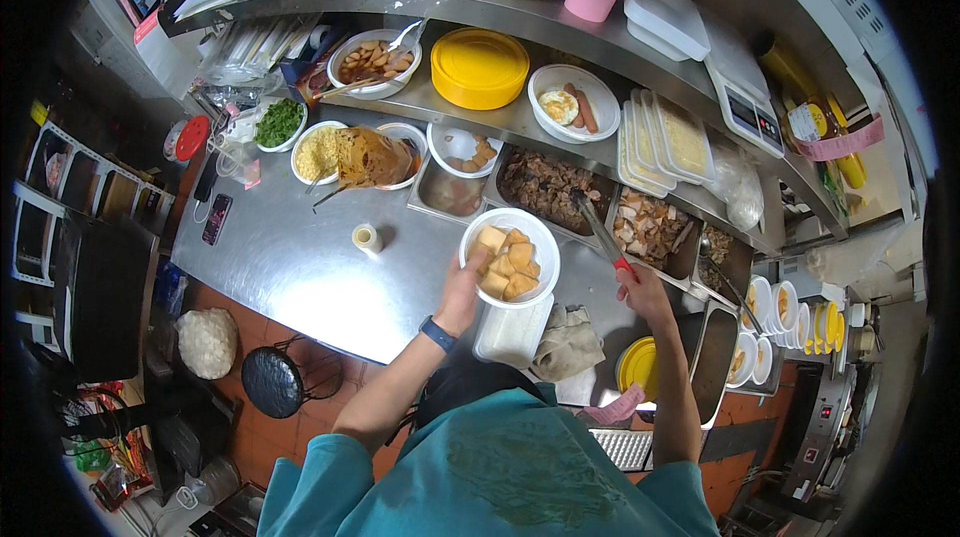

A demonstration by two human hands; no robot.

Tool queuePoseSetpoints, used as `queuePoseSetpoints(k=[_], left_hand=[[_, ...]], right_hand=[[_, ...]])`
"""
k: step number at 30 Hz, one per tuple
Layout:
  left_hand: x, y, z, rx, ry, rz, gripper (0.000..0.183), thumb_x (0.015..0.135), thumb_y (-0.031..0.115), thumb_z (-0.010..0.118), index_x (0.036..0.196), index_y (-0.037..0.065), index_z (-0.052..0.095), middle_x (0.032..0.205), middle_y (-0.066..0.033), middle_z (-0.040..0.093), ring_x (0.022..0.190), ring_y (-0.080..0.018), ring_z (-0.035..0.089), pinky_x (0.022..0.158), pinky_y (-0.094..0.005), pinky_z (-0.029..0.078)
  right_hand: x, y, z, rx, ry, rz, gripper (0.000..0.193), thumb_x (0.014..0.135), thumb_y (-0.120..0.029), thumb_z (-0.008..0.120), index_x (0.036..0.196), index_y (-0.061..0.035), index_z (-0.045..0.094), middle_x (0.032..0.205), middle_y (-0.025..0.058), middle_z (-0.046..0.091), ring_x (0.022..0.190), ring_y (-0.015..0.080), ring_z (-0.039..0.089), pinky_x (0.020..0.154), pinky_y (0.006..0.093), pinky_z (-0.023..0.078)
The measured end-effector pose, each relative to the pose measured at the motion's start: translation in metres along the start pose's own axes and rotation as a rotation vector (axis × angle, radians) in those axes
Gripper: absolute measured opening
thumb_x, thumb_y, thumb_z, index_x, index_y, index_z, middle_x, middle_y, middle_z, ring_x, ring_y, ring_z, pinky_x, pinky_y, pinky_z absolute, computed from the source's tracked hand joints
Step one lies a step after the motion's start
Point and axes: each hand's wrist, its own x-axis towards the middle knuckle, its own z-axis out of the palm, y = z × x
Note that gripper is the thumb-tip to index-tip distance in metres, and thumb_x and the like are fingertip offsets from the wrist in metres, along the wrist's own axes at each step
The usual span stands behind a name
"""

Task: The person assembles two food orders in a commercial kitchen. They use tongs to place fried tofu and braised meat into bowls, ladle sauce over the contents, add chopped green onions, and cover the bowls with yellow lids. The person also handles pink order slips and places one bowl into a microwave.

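Note:
A round white bowl holding several pale golden-brown chunks is gripped at its left side by my left hand. My right hand is closed around the red handle of a pair of tongs. The dark tips of the tongs reach into a metal tray of chopped brown meat. To the right of that stands a second tray of lighter sliced meat. Under the near side of the bowl lies a white lidded container, beside a crumpled grey-brown cloth.
On the steel table are a small cream-coloured cup, a phone and a bowl of chopped greens. A shelf behind carries a stack of yellow lids and a bowl with egg and sausages. A black stool stands at left.

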Motion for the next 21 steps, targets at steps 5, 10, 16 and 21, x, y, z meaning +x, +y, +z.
queuePoseSetpoints(k=[5,10,16,21], left_hand=[[0.002,-0.006,0.002,0.028,0.011,-0.015,0.044,0.103,0.025,0.059,0.14,0.003,0.049,0.131,-0.0081,0.061,0.12,-0.0182,0.059,0.102,-0.0321,0.047],[0.011,-0.014,0.005,0.087,0.02,-0.005,0.046,0.102,0.028,0.06,0.14,0.005,0.049,0.132,-0.0071,0.061,0.121,-0.0174,0.058,0.103,-0.0321,0.047],[0.012,-0.02,0.015,0.014,-0.051,-0.063,0.047,0.103,0.034,0.058,0.14,0.006,0.05,0.132,-0.0064,0.061,0.122,-0.0175,0.057,0.103,-0.0327,0.046],[0.007,-0.018,0.011,-0.01,-0.031,-0.131,0.049,0.103,0.036,0.057,0.141,0.005,0.05,0.133,-0.007,0.061,0.123,-0.0183,0.057,0.105,-0.0332,0.045]], right_hand=[[-0.03,-0.008,-0.014,-0.037,-0.01,-0.007,0.032,0.099,-0.025,0.06,0.112,0.0027,0.066,0.077,0.0069,0.067,0.065,0.0157,0.063,0.061,0.0303,0.046],[-0.114,-0.056,-0.04,0.006,-0.013,0.02,0.027,0.098,-0.022,0.062,0.111,0.0008,0.068,0.076,0.0092,0.068,0.068,0.0159,0.064,0.063,0.0311,0.047],[-0.139,-0.081,-0.015,-0.362,-0.064,-0.176,0.033,0.097,-0.03,0.064,0.111,0.0003,0.065,0.084,0.0224,0.069,0.078,0.0365,0.069,0.069,0.0429,0.052],[-0.141,-0.075,-0.008,-0.404,-0.034,-0.163,0.036,0.098,-0.035,0.063,0.112,-0.0018,0.064,0.082,0.0229,0.068,0.081,0.042,0.068,0.07,0.0477,0.051]])
